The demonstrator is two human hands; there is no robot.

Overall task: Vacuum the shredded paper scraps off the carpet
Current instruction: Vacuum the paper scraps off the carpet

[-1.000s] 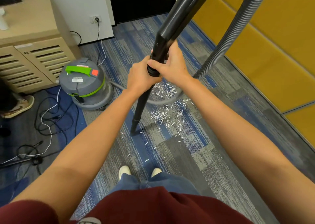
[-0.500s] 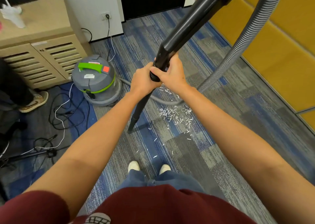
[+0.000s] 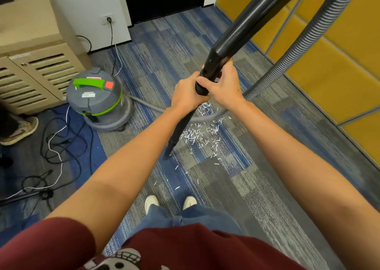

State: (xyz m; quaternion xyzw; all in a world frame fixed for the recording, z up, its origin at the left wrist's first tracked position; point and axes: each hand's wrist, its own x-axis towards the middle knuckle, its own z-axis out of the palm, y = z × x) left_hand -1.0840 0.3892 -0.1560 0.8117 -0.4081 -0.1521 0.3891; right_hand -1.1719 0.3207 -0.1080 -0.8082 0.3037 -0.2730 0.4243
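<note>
Both hands clamped round the black vacuum wand (image 3: 242, 31), left hand (image 3: 188, 94) just below the right hand (image 3: 225, 87). Nozzle tip (image 3: 167, 153) is at the left edge of the shredded paper scraps (image 3: 197, 135) on the carpet (image 3: 236, 187), can't really tell if it's touching down. Risk imo: the grey hose (image 3: 287, 53) lies along the heap's far side, so a big sweep could drag it through and scatter bits.
</note>
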